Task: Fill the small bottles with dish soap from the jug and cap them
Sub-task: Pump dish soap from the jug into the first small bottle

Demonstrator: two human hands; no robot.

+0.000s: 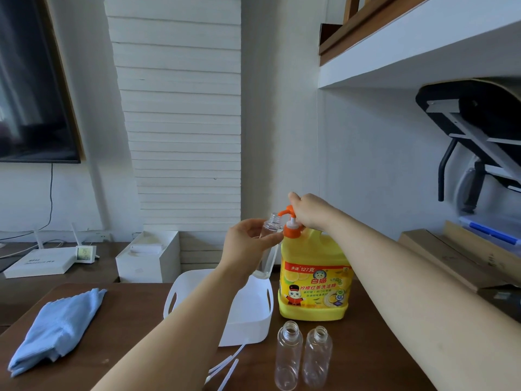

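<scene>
A folded blue cloth [59, 328] is laid on the brown tabletop [135, 320] at the left. A white basket [251, 320] is set near the middle. A dark screen [31, 88] is mounted on the wall.

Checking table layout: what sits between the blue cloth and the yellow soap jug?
In the head view, the white basket sits between the blue cloth and the yellow jug; the left forearm crosses in front of it.
</scene>
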